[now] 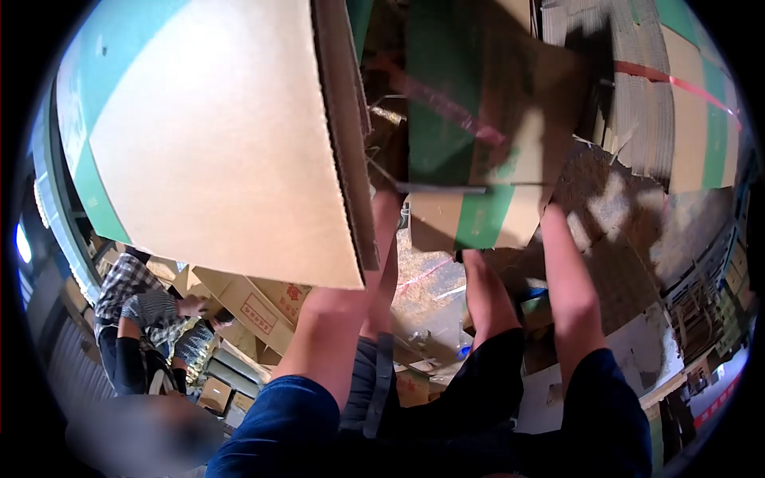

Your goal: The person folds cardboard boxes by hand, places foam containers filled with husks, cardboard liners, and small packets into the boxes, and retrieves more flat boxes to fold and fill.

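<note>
A flat, folded cardboard piece (506,103) with a green stripe stands between my hands, its upper part in shadow. My right hand (552,212) reaches its right edge; the fingers are hidden behind the cardboard. My left hand (387,201) is by its left edge, largely hidden in shadow and behind a large brown cardboard sheet (227,151). That sheet, with a green band, fills the upper left, close to the camera. Whether either hand grips the cardboard cannot be seen.
A stack of flattened boxes (645,103) with a pink strap (677,83) stands at upper right. Scraps litter the floor (430,279) by my legs. Further left, a person in a checked sleeve (127,279) is beside printed cardboard boxes (247,307).
</note>
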Demonstrator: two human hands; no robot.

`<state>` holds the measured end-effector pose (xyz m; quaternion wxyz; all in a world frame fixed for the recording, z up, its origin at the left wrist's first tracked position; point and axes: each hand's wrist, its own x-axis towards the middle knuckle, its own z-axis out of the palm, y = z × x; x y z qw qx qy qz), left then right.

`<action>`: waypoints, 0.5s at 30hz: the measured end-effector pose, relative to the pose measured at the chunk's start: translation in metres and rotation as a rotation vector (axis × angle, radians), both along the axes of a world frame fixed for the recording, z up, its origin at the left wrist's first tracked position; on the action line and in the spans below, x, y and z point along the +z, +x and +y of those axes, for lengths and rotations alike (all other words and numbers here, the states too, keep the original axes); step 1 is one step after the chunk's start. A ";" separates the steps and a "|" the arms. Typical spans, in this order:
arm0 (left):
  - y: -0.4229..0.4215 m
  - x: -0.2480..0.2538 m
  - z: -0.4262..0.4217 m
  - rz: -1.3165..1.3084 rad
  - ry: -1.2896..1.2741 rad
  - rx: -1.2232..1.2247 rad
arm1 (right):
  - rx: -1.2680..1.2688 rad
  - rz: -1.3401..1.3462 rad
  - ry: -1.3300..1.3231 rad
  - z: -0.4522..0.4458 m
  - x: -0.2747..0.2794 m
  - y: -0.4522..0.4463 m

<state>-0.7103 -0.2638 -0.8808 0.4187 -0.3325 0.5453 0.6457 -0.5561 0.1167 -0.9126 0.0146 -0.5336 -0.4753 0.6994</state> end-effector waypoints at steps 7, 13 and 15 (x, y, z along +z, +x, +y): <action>0.019 0.076 -0.023 -0.126 0.048 0.009 | -0.016 -0.038 0.031 -0.072 0.089 -0.007; 0.036 0.154 -0.042 -0.242 0.109 -0.002 | -0.009 -0.079 0.102 -0.083 0.238 0.022; 0.041 0.180 -0.044 -0.278 0.140 -0.008 | -0.017 -0.090 0.123 -0.085 0.290 0.035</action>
